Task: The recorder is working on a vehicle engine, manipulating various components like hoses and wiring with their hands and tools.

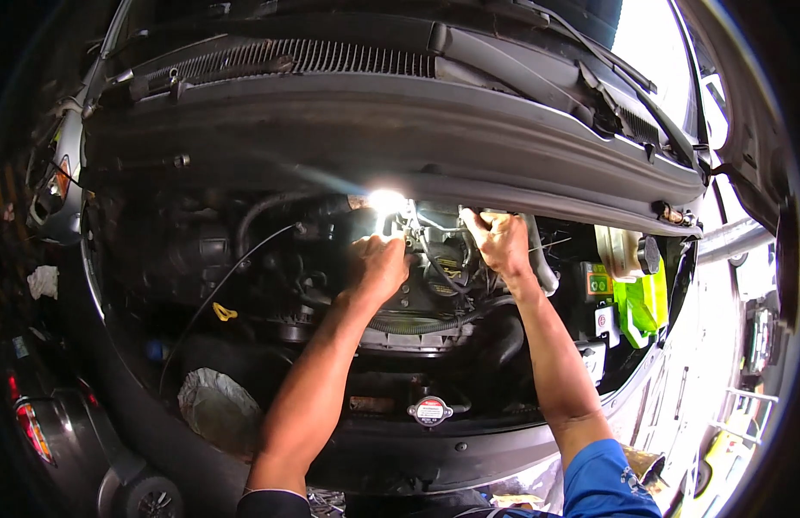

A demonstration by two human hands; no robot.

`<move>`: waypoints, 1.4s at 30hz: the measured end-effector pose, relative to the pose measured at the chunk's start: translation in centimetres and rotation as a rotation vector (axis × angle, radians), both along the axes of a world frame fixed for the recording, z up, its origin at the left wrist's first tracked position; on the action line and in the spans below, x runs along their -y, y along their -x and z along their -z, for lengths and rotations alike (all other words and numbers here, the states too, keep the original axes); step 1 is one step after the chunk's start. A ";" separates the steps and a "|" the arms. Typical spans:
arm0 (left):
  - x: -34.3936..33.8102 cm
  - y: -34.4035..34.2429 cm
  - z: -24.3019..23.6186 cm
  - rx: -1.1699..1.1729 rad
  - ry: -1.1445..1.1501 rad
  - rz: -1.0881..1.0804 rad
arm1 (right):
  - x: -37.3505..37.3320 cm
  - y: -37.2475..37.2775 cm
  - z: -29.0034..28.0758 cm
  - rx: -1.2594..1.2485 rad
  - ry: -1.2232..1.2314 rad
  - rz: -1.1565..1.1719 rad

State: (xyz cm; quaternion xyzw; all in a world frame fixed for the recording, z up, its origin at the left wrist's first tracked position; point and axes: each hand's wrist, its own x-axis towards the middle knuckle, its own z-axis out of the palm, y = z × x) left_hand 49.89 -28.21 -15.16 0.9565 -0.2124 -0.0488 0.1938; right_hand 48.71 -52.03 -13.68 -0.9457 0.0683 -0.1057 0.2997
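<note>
Both my arms reach over the front of a car into its open engine bay. My left hand (381, 263) is closed near the top of the engine (409, 302), right below a glaring bright light (387, 201). That glare washes out its fingertips and whatever they hold. Level with it to the right, my right hand (502, 242) is closed, thumb and fingers together, at the shaded rear of the engine under the cowl panel (331, 129). What lies in its fingers is hidden. Thin hoses and cables (430, 250) run between the two hands.
A radiator cap (430, 410) sits at the front. Crumpled pale material (214, 401) lies front left, near a yellow loop handle (225, 312). On the right are a black-capped reservoir (620, 250) and a bright green bag (643, 306). A slim metal tool (180, 161) rests on the cowl.
</note>
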 end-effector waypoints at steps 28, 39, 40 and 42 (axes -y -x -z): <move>0.2 -0.2 -1.6 -0.003 -0.056 -0.003 | -0.1 -0.9 0.3 0.209 -0.023 -0.090; 0.0 0.1 -2.0 -0.019 -0.070 0.015 | -0.5 0.7 0.1 0.033 0.029 0.059; 0.3 0.2 -2.2 -0.024 -0.060 0.016 | -0.1 0.3 -0.3 0.053 0.007 0.031; 0.5 0.1 -2.6 -0.042 -0.088 0.038 | 1.2 -2.0 -0.9 0.132 0.047 -0.112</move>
